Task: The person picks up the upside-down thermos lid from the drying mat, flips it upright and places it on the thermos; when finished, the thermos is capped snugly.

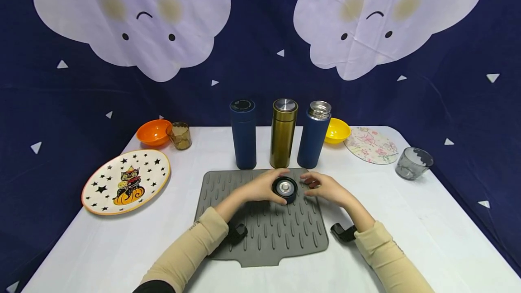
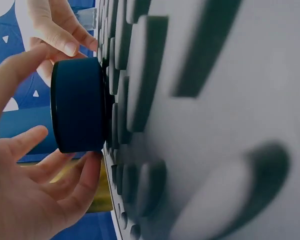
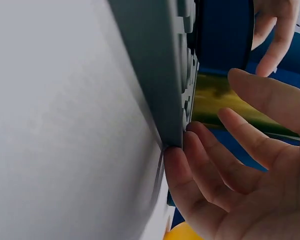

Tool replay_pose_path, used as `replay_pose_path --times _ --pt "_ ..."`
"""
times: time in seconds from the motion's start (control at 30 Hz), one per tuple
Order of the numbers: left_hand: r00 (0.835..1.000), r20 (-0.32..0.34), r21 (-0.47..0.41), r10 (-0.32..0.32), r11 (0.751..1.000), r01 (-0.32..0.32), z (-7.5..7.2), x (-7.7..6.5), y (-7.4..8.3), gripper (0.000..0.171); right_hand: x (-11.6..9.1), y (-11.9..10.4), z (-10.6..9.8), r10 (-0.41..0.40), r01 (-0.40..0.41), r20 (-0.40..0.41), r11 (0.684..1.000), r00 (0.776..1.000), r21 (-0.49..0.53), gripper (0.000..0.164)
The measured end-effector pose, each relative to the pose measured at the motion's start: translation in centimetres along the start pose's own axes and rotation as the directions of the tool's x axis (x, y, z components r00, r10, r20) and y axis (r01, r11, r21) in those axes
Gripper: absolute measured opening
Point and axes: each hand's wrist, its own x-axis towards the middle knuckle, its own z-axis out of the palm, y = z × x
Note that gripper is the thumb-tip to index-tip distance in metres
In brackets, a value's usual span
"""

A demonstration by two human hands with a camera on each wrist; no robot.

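Observation:
A dark blue bottle lid (image 1: 285, 187) lies on the grey mat (image 1: 260, 238), its hollow side with a silver centre facing up. My left hand (image 1: 263, 187) holds it from the left, thumb on the near side and fingers on the far side. The left wrist view shows fingertips against the lid's side (image 2: 80, 106). To the right of the lid, apart from it, is my right hand (image 1: 327, 189), fingers loosely bent and nothing held. In the right wrist view, its fingertips (image 3: 176, 162) are at the mat's edge.
Behind the mat stand a lidded blue bottle (image 1: 243, 139), a gold bottle (image 1: 283, 137) and a lidless blue bottle (image 1: 313, 141). At left are a cat plate (image 1: 97, 189), orange bowl (image 1: 153, 133) and amber glass (image 1: 180, 136); at right, a yellow bowl (image 1: 338, 131), floral disc (image 1: 372, 146) and clear glass (image 1: 413, 164).

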Motion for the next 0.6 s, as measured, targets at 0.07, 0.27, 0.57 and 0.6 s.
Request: replay_pose_path --times 0.07,0.27,0.57,0.6 --pt "1.0 -0.008 0.02 -0.01 1.0 0.01 0.09 0.07 -0.03 0.088 -0.02 0.08 -0.02 -0.003 0.003 0.001 1.0 1.0 0.002 0.046" --pt "0.999 -0.02 0.102 -0.048 0.994 0.05 0.25 0.3 -0.1 0.086 -0.02 0.22 -0.03 0.004 -0.004 -0.001 1.0 1.0 0.0 0.047" --pt "0.998 -0.05 0.188 0.036 0.982 -0.025 0.16 0.51 -0.23 0.071 0.07 0.2 -0.07 0.015 -0.015 0.002 1.0 1.0 -0.013 0.047" --pt "0.997 -0.058 0.183 0.041 0.983 -0.03 0.15 0.53 -0.23 0.071 0.08 0.19 -0.07 0.016 -0.016 0.002 1.0 1.0 -0.011 0.047"
